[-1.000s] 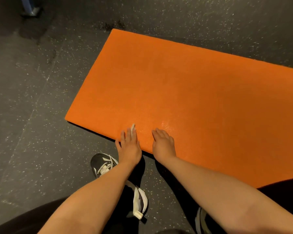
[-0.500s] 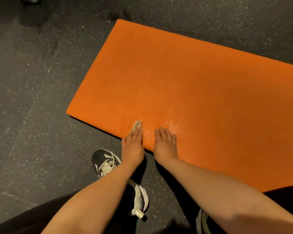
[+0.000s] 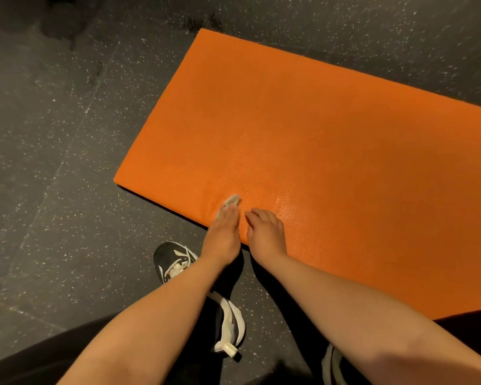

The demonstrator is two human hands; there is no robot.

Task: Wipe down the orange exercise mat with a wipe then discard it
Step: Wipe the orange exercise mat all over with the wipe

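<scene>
readable text: we find none anywhere in view.
orange mat point(image 3: 331, 140): we read no print, label or number on its top face.
black shoe point(image 3: 169, 258): we see white marks on its upper, too blurred for us to read as a brand or a word.
white heel tab point(image 3: 228, 349): we make out no letters on it.
speckled floor point(image 3: 53, 168): we see only pale flecks and a seam line, no sign or number.
</scene>
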